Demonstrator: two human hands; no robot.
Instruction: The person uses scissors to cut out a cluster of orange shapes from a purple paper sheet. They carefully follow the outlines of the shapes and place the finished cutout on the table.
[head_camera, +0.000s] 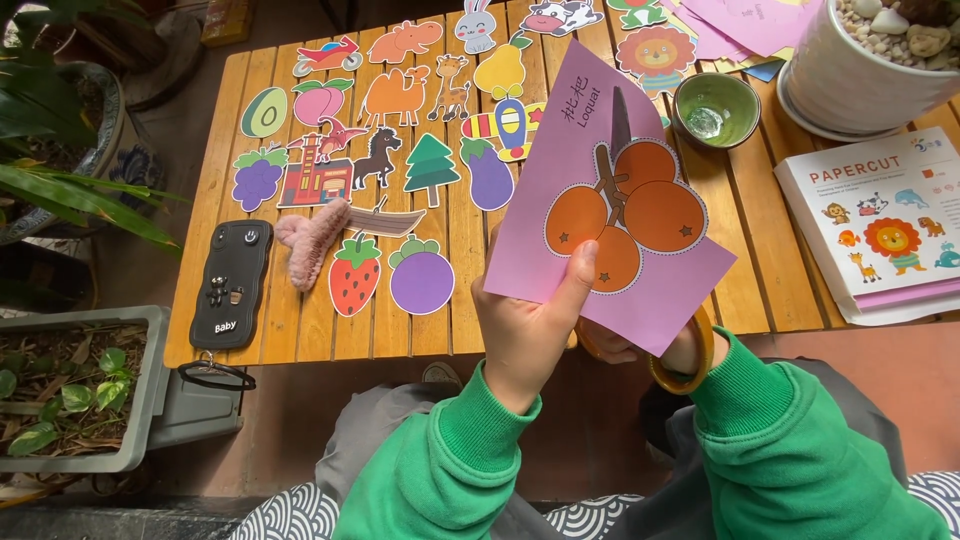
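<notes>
The sheet (640, 280) pinched in my left hand (525, 335) is thin matt paper, lilac, smooth, printed with flat orange fruit. Poking above it, beyond my fingers (578, 275), is a dull grey metal scissor blade (620, 118); by my right hand (640, 350) the scissor handle (700, 360) looks like glossy amber plastic. My sleeves (450, 460) are soft green knit cloth, ribbed at the cuffs. Beyond my fingers the desk (760, 270) is slatted wood, orange-brown with a slight sheen. To their left lie flat matt paper cut-outs (420, 275), a fuzzy pink clip (312, 238) and a matt black phone case (232, 285). The small green bowl (715, 108) is glazed and shiny.
</notes>
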